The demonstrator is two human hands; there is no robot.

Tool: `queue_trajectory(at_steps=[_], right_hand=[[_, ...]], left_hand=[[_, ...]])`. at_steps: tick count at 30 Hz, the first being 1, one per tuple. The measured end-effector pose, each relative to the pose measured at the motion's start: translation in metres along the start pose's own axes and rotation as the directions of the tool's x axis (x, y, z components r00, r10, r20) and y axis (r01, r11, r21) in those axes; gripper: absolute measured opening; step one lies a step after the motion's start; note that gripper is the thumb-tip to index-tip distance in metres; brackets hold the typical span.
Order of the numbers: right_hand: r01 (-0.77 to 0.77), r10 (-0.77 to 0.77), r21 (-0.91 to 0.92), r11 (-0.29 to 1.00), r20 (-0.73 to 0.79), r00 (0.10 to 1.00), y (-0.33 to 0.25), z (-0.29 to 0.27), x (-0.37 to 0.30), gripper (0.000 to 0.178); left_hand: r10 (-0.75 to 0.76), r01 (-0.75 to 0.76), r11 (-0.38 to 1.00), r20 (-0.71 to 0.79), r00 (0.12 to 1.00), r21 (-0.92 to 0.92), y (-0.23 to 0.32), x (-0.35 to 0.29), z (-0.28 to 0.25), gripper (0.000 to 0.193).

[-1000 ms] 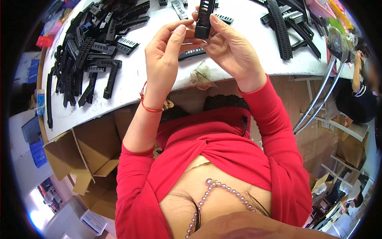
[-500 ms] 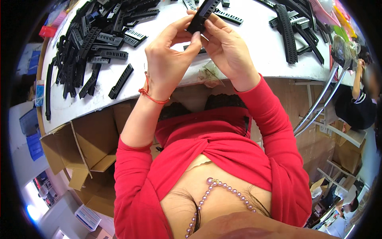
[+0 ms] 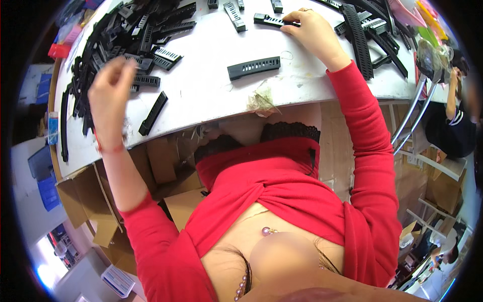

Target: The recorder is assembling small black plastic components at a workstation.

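My right hand (image 3: 314, 34) is at the far side of the white table, thumb and fingers closed on the end of a black slotted plastic strip (image 3: 266, 20) that lies on the tabletop. My left hand (image 3: 113, 88) is blurred by motion beside the large pile of black slotted plastic pieces (image 3: 108, 50) at the left. Its fingertips are smeared, so I cannot tell whether they hold anything. Another black slotted strip (image 3: 254, 68) rests alone on the table between my hands. A single dark piece (image 3: 153, 113) lies nearer the table's front edge.
Longer black strips (image 3: 358, 40) form a second pile at the right. A tuft of tangled fibre (image 3: 262, 102) sits at the front edge of the table (image 3: 201, 95). Open cardboard boxes (image 3: 80, 201) stand below on the left. Another person (image 3: 450, 121) is at the right.
My hands, together around a black strip before, have parted. My left hand moved left to the pile; my right moved right and back, onto a strip there. The earlier strip is out of both hands.
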State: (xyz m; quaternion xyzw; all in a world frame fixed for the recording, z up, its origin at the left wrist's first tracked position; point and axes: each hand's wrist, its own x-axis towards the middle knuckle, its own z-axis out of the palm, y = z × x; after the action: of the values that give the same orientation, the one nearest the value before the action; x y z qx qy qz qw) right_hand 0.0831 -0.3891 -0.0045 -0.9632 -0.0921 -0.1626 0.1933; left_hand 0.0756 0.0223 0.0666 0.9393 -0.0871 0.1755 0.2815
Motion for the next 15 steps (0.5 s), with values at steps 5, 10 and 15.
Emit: queue_trajectory(at_steps=[5,10,15], right_hand=[[0.227,-0.245,-0.101,0.969,-0.250,0.937,-0.036,-0.004,-0.010,0.024],[0.395,-0.427,-0.162,0.904,-0.347,0.835,-0.052,-0.006,-0.010,0.024],[0.552,-0.588,-0.209,0.807,-0.370,0.720,-0.059,-0.007,-0.007,0.017]], left_hand=[[0.118,-0.130,0.990,0.199,0.973,0.052,-0.012,-0.086,-0.003,0.029],[0.268,-0.268,0.963,0.021,0.963,0.012,-0.021,-0.078,0.019,0.025],[0.630,-0.438,0.724,-0.252,0.734,0.533,-0.034,0.040,-0.022,0.025]])
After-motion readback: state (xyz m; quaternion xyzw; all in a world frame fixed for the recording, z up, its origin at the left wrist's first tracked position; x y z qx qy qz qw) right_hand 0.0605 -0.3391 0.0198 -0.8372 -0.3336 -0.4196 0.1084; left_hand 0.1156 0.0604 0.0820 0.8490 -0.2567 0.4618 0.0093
